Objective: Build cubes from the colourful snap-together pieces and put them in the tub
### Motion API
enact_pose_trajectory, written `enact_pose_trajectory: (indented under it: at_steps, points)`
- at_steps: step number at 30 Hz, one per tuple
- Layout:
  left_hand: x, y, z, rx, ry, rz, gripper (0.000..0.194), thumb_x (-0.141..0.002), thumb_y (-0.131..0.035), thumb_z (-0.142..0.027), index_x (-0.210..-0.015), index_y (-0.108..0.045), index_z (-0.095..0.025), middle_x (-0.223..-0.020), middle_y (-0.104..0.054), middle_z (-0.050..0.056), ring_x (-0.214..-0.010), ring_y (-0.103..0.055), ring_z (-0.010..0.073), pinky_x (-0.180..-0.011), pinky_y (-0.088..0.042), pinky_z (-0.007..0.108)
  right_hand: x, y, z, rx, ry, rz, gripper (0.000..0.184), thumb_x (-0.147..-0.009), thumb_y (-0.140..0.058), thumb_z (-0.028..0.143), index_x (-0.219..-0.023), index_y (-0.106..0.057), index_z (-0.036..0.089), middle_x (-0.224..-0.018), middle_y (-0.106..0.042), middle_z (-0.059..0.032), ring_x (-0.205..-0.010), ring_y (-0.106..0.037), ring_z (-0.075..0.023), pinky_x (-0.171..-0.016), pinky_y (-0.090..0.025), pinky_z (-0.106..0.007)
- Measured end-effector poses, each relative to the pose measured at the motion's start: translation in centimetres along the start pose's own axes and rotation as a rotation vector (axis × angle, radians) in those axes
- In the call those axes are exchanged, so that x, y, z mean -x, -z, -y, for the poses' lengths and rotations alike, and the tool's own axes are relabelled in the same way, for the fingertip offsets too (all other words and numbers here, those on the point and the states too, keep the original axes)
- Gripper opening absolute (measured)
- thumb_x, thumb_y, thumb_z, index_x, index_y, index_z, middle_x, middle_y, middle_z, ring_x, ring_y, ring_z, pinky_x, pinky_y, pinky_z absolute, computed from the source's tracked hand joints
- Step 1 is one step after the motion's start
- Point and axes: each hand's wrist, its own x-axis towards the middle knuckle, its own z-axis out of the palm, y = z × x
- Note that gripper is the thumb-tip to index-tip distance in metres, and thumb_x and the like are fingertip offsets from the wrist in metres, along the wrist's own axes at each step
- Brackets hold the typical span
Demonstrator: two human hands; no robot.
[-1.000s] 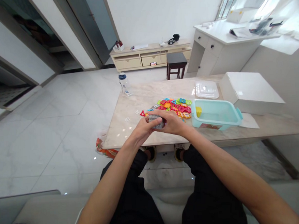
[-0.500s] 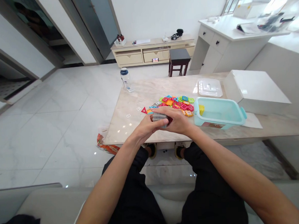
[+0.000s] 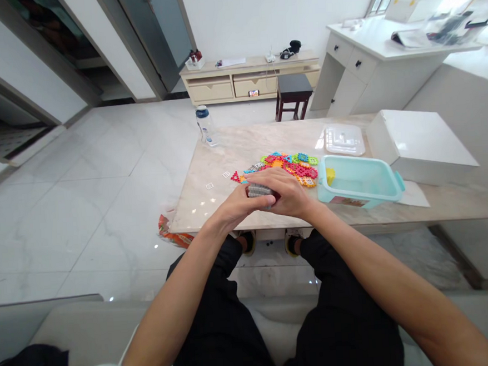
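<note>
In a bright room with white walls, a pale marble-like tabletop is extending in front of the seated person, and above its near edge both hands are meeting. Between them a grey stack of flat pieces is resting in the grasp, with its longer visible side running roughly from left to right and dipping slightly to the right. The left hand is gripping it from the left, its thumb lying along the near side, while the right hand is covering the far side and the right end, the fingers stretching over it to the left. So neither hand is being clearly nearer: both are touching the stack. The fingers are partly closed, opening only about as wide as the stack itself; how firmly they are pressing, I cannot tell. Just beyond the fingers, mostly toward the right, a colourful pile of toothed pieces is lying. To the right of the right hand, an aqua container is standing beside this pile, with a yellow piece sitting inside. Beyond the left hand, two white square pieces are lying apart from the pile.
</note>
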Motion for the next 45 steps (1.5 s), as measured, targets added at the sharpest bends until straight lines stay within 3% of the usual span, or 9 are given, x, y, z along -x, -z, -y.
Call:
enact_pose_trajectory:
  at_steps: [6, 12, 18, 27, 31, 34, 38, 42, 45]
  points:
    - [0.0, 0.6, -0.2, -0.198, -0.009, -0.044, 0.054, -0.071, -0.100, -0.047, -0.109, -0.079, -0.015, -0.109, -0.080, 0.011, -0.108, -0.075, 0.0289, -0.095, -0.059, 0.039, 0.5, 0.3, -0.7, 0.055, -0.095, 0.058, 0.041, -0.101, -0.073, 0.039, -0.140, -0.071, 0.027, -0.132, -0.080, -0.0105, -0.121, -0.077, -0.0278, -0.109, -0.058, -0.045]
    - [-0.6, 0.3, 0.8, -0.457, -0.215, -0.354, 0.054, -0.077, -0.094, -0.036, -0.124, -0.074, -0.018, -0.117, -0.080, 0.011, -0.109, -0.076, 0.0260, -0.098, -0.060, 0.038, 0.3, 0.5, -1.8, 0.202, -0.228, 0.072, 0.048, -0.095, -0.068, 0.021, -0.143, -0.068, 0.021, -0.136, -0.078, -0.0133, -0.128, -0.073, -0.0296, -0.113, -0.054, -0.046]
    - [-0.9, -0.7, 1.5, -0.774, -0.324, -0.591, 0.040, -0.079, -0.089, -0.030, -0.115, -0.075, -0.020, -0.109, -0.081, 0.006, -0.096, -0.077, 0.0220, -0.095, -0.062, 0.037, -0.2, -0.2, -1.5, 0.285, -0.285, 0.116, 0.049, -0.096, -0.060, 0.009, -0.143, -0.068, 0.019, -0.143, -0.074, -0.0151, -0.138, -0.066, -0.0296, -0.118, -0.050, -0.047]
    - [-2.0, 1.8, 2.1, -0.597, -0.236, -0.610, 0.041, -0.071, -0.093, -0.034, -0.106, -0.078, -0.017, -0.094, -0.080, 0.006, -0.087, -0.074, 0.0206, -0.084, -0.059, 0.034, -0.5, -1.1, -2.0, 0.134, -0.380, 0.149, 0.060, -0.093, -0.074, 0.020, -0.152, -0.062, 0.020, -0.158, -0.063, -0.0158, -0.154, -0.050, -0.0329, -0.131, -0.038, -0.055]
    - [-2.0, 3.0, 1.8, -0.364, -0.122, -0.631, 0.053, -0.066, -0.099, -0.043, -0.106, -0.079, -0.015, -0.096, -0.081, 0.008, -0.091, -0.074, 0.0226, -0.081, -0.057, 0.033, 0.0, 0.5, -2.9, -0.205, -0.677, 0.100, 0.082, -0.086, -0.088, 0.051, -0.158, -0.058, 0.024, -0.167, -0.053, -0.0153, -0.154, -0.051, -0.0348, -0.130, -0.040, -0.057]
    - [-2.0, 3.6, 1.6, -0.186, -0.025, -0.529, 0.055, -0.064, -0.100, -0.047, -0.104, -0.081, -0.015, -0.100, -0.082, 0.009, -0.093, -0.074, 0.0217, -0.084, -0.056, 0.033, 0.5, 0.8, -3.1, -0.530, -0.984, 0.058, 0.062, -0.094, -0.077, 0.061, -0.142, -0.070, 0.022, -0.151, -0.068, -0.0146, -0.137, -0.066, -0.0307, -0.118, -0.055, -0.050]
    - [-2.5, 4.2, 2.5, -0.134, 0.089, -0.466, 0.048, -0.063, -0.101, -0.050, -0.091, -0.080, -0.017, -0.083, -0.076, 0.005, -0.073, -0.064, 0.0141, -0.072, -0.050, 0.029, 0.8, -0.1, -3.2, -0.826, -1.125, 0.054, 0.042, -0.090, -0.085, 0.051, -0.112, -0.080, 0.016, -0.123, -0.080, -0.0120, -0.118, -0.074, -0.0261, -0.108, -0.062, -0.040]
    - [-3.2, 5.5, 4.3, -0.126, 0.211, -0.389, 0.047, -0.063, -0.100, -0.052, -0.087, -0.078, -0.017, -0.069, -0.067, 0.000, -0.061, -0.054, 0.0097, -0.064, -0.046, 0.026, 1.2, -1.5, -3.7, -0.851, -1.285, 0.065, 0.020, -0.093, -0.082, 0.031, -0.096, -0.079, 0.012, -0.104, -0.082, -0.0115, -0.102, -0.078, -0.0208, -0.102, -0.063, -0.032]
    - [-3.5, 7.3, 5.8, -0.100, 0.355, -0.349, 0.048, -0.061, -0.101, -0.051, -0.086, -0.077, -0.018, -0.074, -0.070, 0.002, -0.065, -0.058, 0.0111, -0.068, -0.051, 0.026, 2.0, -2.9, -4.4, -0.821, -1.445, 0.084, 0.017, -0.098, -0.077, 0.027, -0.092, -0.077, 0.011, -0.102, -0.082, -0.0138, -0.096, -0.079, -0.0197, -0.100, -0.064, -0.031]
